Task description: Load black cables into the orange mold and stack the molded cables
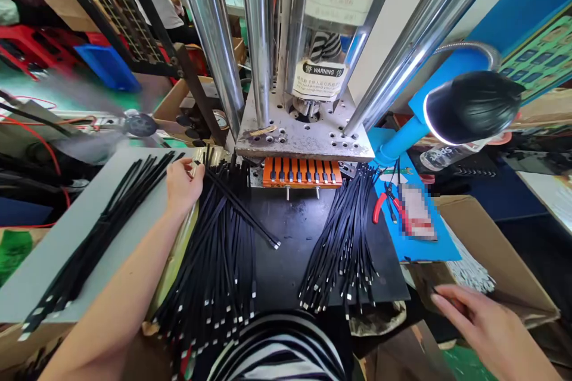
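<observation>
The box (504, 241) holds white cables (470, 269) — right hand (487, 322) nearby.

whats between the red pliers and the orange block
In the head view, the right bundle of black cables lies between the pliers and the orange block.

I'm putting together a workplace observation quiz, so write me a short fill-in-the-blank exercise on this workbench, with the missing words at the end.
1. On the press's label, the English word in white capitals is ____.
2. The slotted fixture below the metal plate is coloured ____.
3. The flat cables beside the left hand are coloured ____.
4. The hand nearer the white cables is the person's ____ one.

Missing words: WARNING; orange; black; right.
</observation>
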The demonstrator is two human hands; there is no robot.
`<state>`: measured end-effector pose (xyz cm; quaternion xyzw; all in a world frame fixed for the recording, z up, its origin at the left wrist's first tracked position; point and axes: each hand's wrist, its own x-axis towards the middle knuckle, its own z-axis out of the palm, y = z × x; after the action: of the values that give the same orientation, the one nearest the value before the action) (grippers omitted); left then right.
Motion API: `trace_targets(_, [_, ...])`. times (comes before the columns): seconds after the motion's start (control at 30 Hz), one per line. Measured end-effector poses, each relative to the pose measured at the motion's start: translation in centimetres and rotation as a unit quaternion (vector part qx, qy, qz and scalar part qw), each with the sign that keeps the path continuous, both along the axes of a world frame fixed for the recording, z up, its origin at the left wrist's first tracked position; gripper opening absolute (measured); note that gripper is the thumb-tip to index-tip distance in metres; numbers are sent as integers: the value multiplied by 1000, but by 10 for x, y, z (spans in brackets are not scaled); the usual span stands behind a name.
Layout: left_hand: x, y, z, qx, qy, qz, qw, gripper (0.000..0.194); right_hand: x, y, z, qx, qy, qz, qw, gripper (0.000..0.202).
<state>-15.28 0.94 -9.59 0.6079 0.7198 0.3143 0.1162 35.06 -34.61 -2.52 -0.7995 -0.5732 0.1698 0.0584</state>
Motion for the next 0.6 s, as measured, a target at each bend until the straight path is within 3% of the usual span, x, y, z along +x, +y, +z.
trace_targets(0.1, [0, 0, -1, -1, -5, 4, 1000, 41, 27, -37, -6, -94, 0, -52, 994, 47])
trace_targets(0.2, [0, 0, -1, 1, -5, 5, 1000, 39, 26, -36, -20, -79, -18, -87, 993, 50])
trace_targets(0.37, [0, -2, 1, 4, -5, 7, 1000, 40, -21, 35, -48, 56, 1, -29, 998, 45])
trace_targets(0.47, [-1, -2, 0, 4, -3, 4, 1000, 38, -62, 83, -56, 139, 11, 24, 990, 40])
trace_targets(0.6, [-3, -2, -2, 6, -1, 0, 1000, 37, -122, 130, -51, 166, 74, 194, 964, 23])
